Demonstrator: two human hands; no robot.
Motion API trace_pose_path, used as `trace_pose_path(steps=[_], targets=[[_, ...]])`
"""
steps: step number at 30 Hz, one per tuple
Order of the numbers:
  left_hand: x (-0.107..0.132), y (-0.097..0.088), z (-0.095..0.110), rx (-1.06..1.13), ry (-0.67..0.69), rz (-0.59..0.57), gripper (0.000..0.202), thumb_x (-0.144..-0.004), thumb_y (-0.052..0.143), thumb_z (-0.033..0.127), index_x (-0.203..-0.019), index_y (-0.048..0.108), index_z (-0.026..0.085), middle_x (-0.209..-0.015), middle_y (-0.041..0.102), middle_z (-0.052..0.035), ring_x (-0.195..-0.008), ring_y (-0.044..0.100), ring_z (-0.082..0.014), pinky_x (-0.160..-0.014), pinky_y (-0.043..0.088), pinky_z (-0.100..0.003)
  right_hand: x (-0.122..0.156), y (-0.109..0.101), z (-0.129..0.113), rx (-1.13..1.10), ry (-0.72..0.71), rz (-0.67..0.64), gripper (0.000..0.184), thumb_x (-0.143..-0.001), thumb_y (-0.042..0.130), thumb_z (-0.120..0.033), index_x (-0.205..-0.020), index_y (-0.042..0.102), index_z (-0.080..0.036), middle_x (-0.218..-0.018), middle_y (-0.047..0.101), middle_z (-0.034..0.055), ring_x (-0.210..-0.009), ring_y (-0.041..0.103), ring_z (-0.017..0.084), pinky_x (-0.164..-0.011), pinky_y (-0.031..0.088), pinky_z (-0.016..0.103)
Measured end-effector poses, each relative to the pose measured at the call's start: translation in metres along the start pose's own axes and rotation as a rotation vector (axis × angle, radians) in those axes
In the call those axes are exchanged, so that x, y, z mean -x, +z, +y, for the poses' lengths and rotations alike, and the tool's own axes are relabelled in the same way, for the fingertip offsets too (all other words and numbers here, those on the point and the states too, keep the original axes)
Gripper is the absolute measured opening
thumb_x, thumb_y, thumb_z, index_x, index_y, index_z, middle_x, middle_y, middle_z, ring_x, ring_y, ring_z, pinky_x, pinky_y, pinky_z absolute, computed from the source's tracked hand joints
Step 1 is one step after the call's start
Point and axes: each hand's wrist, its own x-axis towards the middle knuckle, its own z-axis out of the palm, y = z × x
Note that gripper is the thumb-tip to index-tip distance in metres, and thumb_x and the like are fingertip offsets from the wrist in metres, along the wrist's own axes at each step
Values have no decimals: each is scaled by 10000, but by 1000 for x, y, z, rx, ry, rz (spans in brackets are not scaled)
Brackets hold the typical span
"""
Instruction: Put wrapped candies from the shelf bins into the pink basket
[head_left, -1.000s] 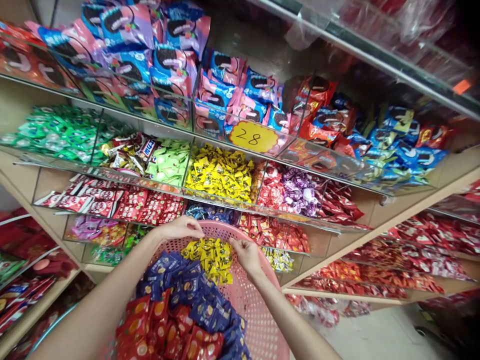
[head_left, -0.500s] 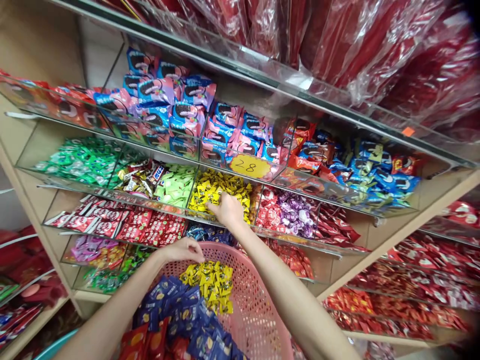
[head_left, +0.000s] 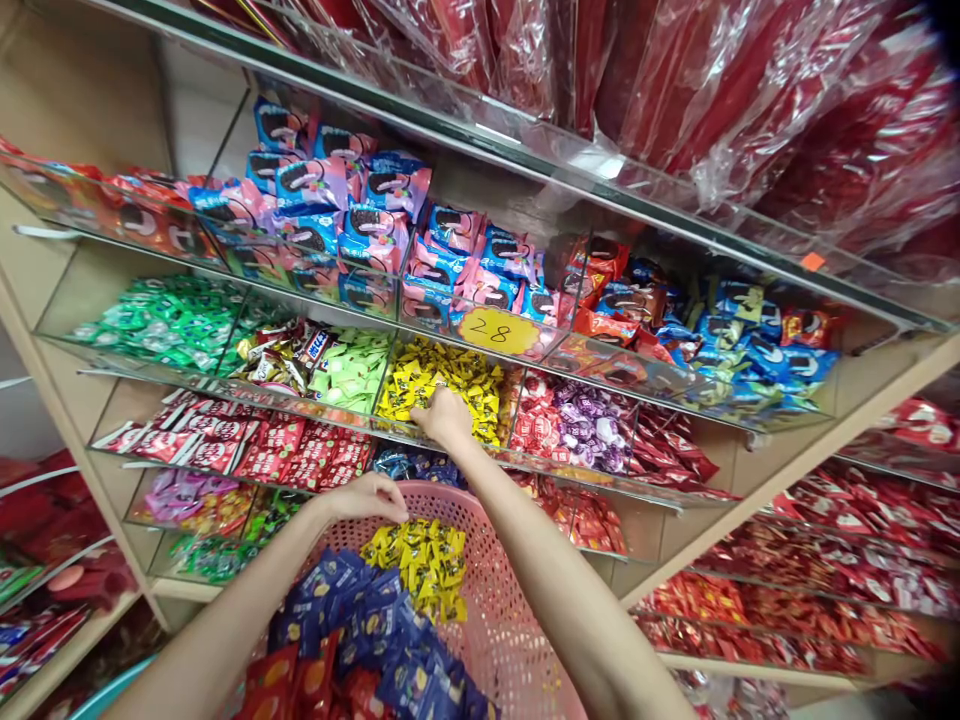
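My left hand (head_left: 366, 498) is closed on the far rim of a pink plastic basket (head_left: 517, 610) with perforated walls. Inside the basket lie yellow-wrapped candies (head_left: 424, 565), dark blue packets (head_left: 367, 620) and red packets (head_left: 289, 680). My right hand (head_left: 448, 415) reaches over the basket into a clear shelf compartment of yellow-wrapped candies (head_left: 480, 385). Its fingers are curled down among the candies, with the thumb toward the left; the fingertips are partly hidden.
Left of that compartment are light green packets (head_left: 349, 370) and green-wrapped candies (head_left: 169, 320); purple-wrapped candies (head_left: 592, 420) lie to the right. A yellow "28" tag (head_left: 495, 330) hangs on the clear shelf front above. Plastic-wrapped red items (head_left: 675, 90) fill the top shelf.
My right hand has shifted slightly left and lower among the yellow-wrapped candies, its fingers more curled. My left hand stays on the basket rim.
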Motion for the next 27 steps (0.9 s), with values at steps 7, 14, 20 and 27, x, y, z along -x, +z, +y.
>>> trace_pose_path(steps=[7,14,20,27], targets=[[0,1,4,31,-24,-12,280,-574,649,413,-721,661,176,-749,640,-6,-759,571,-151,-710,422,-229,-1,-10,23,-152,-44,15,198,-600,555,-353,-679,583,-173,-681,609,38,-646,552,152,-539,361,230],[0,0,4,-34,-23,10,300,-594,630,431,-747,668,176,-804,628,-15,-785,551,-152,-716,408,-220,31,-20,56,-369,-144,86,214,-613,535,-344,-723,545,-161,-539,494,-39,-495,424,87,-474,303,195],[-3,1,1,-34,-46,21,323,-661,552,440,-752,673,154,-799,631,-19,-803,544,-165,-737,394,-231,93,12,71,-628,-207,-127,183,-636,539,-335,-697,507,-166,-464,374,-78,-425,311,62,-413,232,185],[-2,1,13,-93,-59,18,323,-721,455,388,-635,678,171,-745,631,-9,-835,531,-170,-790,364,-227,114,85,89,-784,10,-347,189,-653,533,-341,-656,473,-162,-479,373,-72,-409,294,55,-400,224,184]])
